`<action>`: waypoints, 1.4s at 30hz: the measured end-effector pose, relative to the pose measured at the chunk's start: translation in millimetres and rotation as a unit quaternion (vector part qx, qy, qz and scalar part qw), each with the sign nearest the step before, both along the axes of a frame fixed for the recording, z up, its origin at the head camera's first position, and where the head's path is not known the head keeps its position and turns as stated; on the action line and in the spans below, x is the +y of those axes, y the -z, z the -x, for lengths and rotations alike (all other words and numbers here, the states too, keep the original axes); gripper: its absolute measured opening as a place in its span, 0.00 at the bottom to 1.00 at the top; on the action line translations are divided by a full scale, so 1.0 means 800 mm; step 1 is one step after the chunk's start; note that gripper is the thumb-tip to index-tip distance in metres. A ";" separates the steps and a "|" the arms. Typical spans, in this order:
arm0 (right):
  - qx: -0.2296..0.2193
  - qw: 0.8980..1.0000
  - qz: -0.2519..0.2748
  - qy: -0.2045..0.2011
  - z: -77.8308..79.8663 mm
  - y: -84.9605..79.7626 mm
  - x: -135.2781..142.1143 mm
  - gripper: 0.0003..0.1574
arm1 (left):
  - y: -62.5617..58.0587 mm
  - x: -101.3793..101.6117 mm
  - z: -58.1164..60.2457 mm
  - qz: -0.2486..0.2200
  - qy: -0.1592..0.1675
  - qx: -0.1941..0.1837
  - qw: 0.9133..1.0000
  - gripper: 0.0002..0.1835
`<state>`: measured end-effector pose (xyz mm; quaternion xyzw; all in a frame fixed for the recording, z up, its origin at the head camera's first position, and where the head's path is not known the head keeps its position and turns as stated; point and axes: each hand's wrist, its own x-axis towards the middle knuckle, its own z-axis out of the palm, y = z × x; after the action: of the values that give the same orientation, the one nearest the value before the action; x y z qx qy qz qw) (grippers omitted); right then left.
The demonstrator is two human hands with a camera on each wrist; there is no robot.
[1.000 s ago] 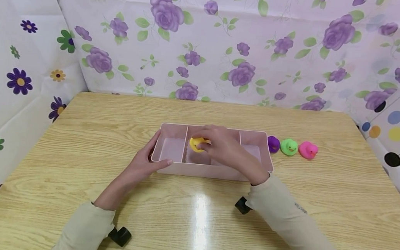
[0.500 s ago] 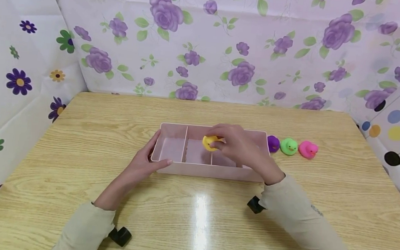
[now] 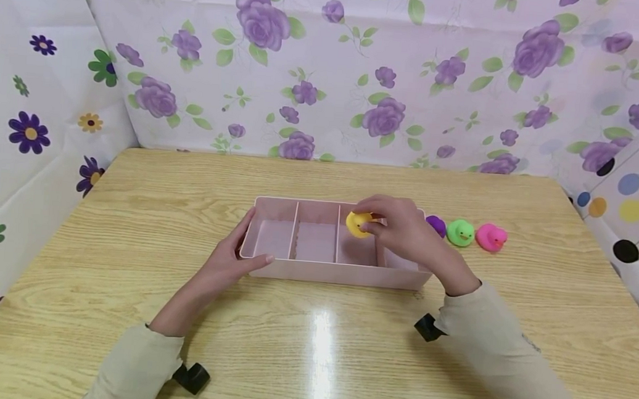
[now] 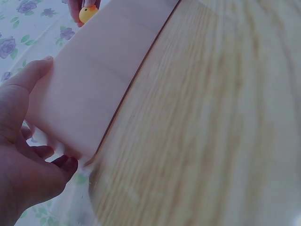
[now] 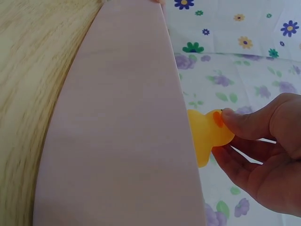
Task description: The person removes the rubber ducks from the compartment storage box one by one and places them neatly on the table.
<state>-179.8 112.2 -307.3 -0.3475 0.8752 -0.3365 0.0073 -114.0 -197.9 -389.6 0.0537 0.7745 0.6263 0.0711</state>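
My right hand [image 3: 406, 233] pinches a yellow rubber duck [image 3: 358, 225] between thumb and fingers. In the head view the duck overlaps the third compartment from the left of a pale pink divided box [image 3: 336, 273]. From the right wrist, the duck's head [image 5: 221, 129] shows at my thumb, and its lower body is partly hidden behind the box wall [image 5: 117, 122]. My left hand [image 3: 226, 262] holds the box's left end, thumb on the front rim and fingers around the side. The left wrist view shows those fingers [image 4: 63, 165] bent at the box's end corner.
Just right of the box, a purple duck [image 3: 436, 225], a green duck [image 3: 460, 233] and a pink duck [image 3: 492, 237] stand in a row. My right hand partly covers the box's rightmost compartment. Flowered cloth [image 3: 328, 70] hangs behind the wooden table [image 3: 265, 344].
My right hand has carried the yellow duck rightward, from over the second compartment to over the third. My left hand and the box have stayed in place.
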 end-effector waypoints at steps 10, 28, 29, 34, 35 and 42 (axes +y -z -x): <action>-0.007 0.999 -0.004 0.037 0.005 0.000 0.026 0.16 | 0.001 -0.001 0.000 -0.013 0.005 0.003 1.000 0.51; -0.008 0.997 -0.015 0.080 0.009 -0.006 0.078 0.16 | 0.000 -0.001 0.000 -0.012 0.005 -0.004 1.000 0.52; -0.007 0.997 -0.015 0.081 0.009 -0.007 0.081 0.16 | 0.000 -0.001 0.000 -0.010 0.004 -0.004 1.000 0.52; 0.000 0.996 -0.023 0.089 0.010 -0.009 0.095 0.17 | 0.001 -0.001 0.000 -0.013 0.004 -0.004 1.000 0.51; 0.002 0.996 -0.024 0.090 0.010 -0.010 0.097 0.17 | 0.002 0.000 0.000 -0.014 0.005 -0.003 1.000 0.51; -0.017 0.992 -0.051 0.117 0.017 -0.014 0.121 0.18 | 0.002 0.000 0.001 -0.017 0.004 -0.001 1.000 0.51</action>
<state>-193.1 209.4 -296.1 -0.2360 0.9257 -0.2955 0.0003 -114.5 -197.8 -391.2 0.0575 0.7633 0.6392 0.0732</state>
